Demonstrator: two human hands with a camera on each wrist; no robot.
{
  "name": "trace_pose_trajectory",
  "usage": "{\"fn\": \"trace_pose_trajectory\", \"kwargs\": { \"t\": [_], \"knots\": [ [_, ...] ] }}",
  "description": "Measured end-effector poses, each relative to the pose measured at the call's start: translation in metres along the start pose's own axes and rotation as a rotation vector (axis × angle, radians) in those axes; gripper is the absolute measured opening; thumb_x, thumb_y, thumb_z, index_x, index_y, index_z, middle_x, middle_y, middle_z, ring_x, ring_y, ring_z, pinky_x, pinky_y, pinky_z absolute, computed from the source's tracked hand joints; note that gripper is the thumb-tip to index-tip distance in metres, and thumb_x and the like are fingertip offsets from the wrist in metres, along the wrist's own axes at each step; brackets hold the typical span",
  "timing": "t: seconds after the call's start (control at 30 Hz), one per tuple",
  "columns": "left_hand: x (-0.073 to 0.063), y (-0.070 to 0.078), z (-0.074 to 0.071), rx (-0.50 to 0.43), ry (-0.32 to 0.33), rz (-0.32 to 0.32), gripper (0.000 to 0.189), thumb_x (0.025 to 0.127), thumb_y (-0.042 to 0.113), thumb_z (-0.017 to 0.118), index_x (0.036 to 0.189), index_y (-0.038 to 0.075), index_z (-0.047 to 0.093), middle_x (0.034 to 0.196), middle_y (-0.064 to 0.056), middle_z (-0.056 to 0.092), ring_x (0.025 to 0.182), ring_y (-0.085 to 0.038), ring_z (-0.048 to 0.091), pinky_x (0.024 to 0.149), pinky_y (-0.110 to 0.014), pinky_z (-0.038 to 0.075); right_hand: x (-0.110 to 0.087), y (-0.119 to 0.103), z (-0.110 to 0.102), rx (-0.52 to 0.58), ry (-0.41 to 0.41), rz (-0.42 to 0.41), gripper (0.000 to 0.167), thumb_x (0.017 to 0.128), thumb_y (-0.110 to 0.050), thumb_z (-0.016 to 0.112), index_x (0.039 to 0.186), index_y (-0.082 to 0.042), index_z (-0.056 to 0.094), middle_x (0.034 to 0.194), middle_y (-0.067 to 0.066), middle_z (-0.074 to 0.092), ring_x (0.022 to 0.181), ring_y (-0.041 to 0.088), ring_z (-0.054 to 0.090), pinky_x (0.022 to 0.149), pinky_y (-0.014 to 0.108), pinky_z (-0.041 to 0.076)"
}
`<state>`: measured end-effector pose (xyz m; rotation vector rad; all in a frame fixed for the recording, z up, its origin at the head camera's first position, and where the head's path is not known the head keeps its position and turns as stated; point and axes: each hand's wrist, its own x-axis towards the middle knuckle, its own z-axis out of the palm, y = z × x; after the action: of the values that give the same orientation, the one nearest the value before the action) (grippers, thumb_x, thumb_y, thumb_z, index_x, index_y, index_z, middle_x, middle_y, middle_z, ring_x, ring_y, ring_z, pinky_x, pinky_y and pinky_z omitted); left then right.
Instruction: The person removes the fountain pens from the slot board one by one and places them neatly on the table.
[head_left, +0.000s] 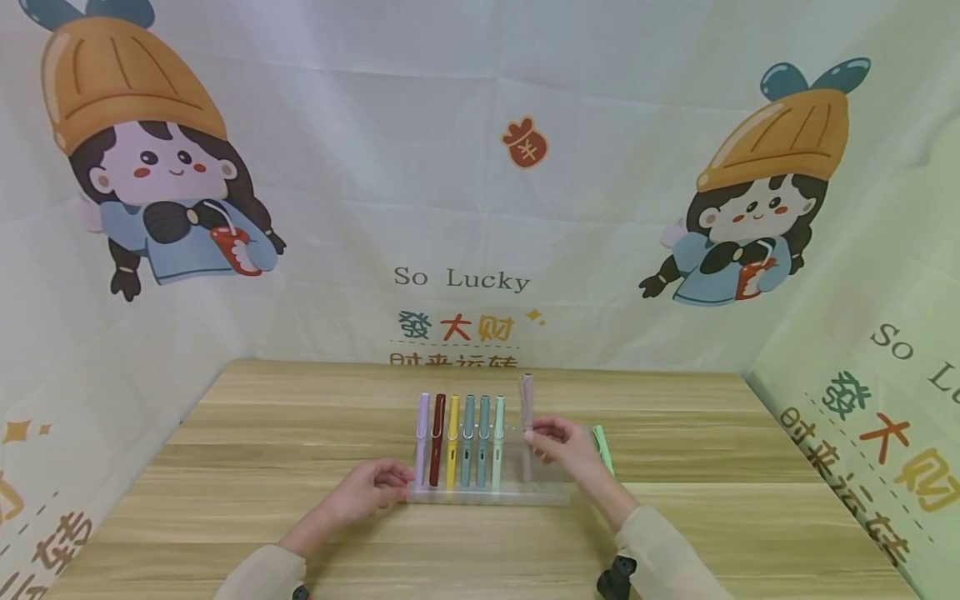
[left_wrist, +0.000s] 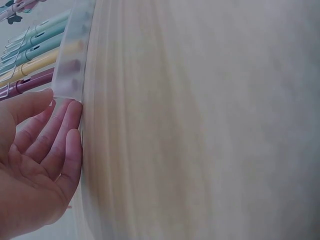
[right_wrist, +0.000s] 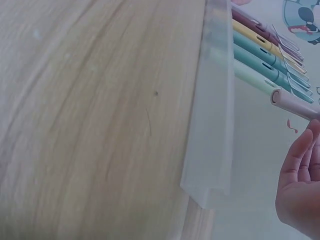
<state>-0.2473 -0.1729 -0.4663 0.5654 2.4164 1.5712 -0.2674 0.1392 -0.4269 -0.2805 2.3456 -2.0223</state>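
Right hand (head_left: 561, 442) is pinching a pale mauve pen (head_left: 527, 417) between thumb and fingers, holding it near upright over the right part of a clear stand (head_left: 525, 498); in the right wrist view its lower end is hanging apart from the front ledge. Left hand (head_left: 366, 490) is gripping the stand's left end, thumb and fingertips touching the corner. Six pens are standing in a row there, left to right: lilac (head_left: 421, 450), dark red (head_left: 436, 454), yellow (head_left: 452, 454), two teal (head_left: 468, 454), mint (head_left: 498, 454). Stand is resting on the wooden worktop (head_left: 300, 433). Green object (head_left: 602, 448) is lying beyond the right forearm, partly hidden. Printed cloth (head_left: 420, 167) is hanging behind.
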Motion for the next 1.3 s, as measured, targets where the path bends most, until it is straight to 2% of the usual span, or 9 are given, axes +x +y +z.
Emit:
{"fn": "trace_pose_trajectory", "kwargs": {
  "t": [0.17,0.57,0.8,1.17,1.3],
  "knots": [
    [0.000,0.000,0.000,0.003,0.002,-0.001,0.022,0.080,0.006,0.061,0.098,-0.006,0.056,0.085,-0.009,0.059,0.076,-0.021,0.056,0.060,-0.029,0.049,0.000,0.001,-0.007,-0.002,0.025,0.019,0.026,0.080,-0.009,0.063,0.101,0.006,0.056,0.083,0.007,0.061,0.068,0.016,0.054,0.060,0.027,0.047],
    [0.000,-0.001,0.000,0.000,0.003,0.003,0.020,0.080,0.003,0.060,0.097,-0.006,0.056,0.084,-0.009,0.059,0.075,-0.021,0.056,0.060,-0.029,0.049,-0.006,0.000,-0.029,-0.009,0.053,0.050,0.029,0.082,-0.011,0.061,0.103,0.007,0.054,0.081,0.003,0.060,0.070,0.015,0.053,0.064,0.033,0.046],
    [0.000,0.000,0.000,-0.002,0.002,0.005,0.020,0.080,0.004,0.060,0.097,-0.006,0.056,0.084,-0.009,0.059,0.075,-0.021,0.056,0.059,-0.029,0.049,-0.010,-0.001,-0.049,-0.002,0.077,0.100,0.030,0.083,-0.009,0.060,0.106,0.009,0.052,0.080,0.002,0.059,0.071,0.016,0.052,0.061,0.029,0.046],
    [0.000,0.001,-0.001,-0.005,-0.002,0.003,0.021,0.080,0.004,0.060,0.098,-0.006,0.055,0.085,-0.009,0.059,0.077,-0.021,0.056,0.061,-0.030,0.049,-0.013,0.004,-0.076,-0.081,0.085,0.145,0.034,0.083,-0.015,0.061,0.105,0.009,0.053,0.078,0.001,0.059,0.069,0.014,0.052,0.064,0.032,0.045],
    [-0.001,0.001,-0.001,-0.005,-0.006,0.002,0.021,0.081,0.004,0.060,0.098,-0.006,0.055,0.085,-0.009,0.059,0.077,-0.021,0.056,0.062,-0.030,0.049,-0.012,0.015,-0.085,-0.093,0.103,0.132,0.038,0.080,-0.023,0.064,0.103,0.007,0.055,0.077,0.000,0.059,0.067,0.013,0.052,0.064,0.033,0.046]
  ]
}}
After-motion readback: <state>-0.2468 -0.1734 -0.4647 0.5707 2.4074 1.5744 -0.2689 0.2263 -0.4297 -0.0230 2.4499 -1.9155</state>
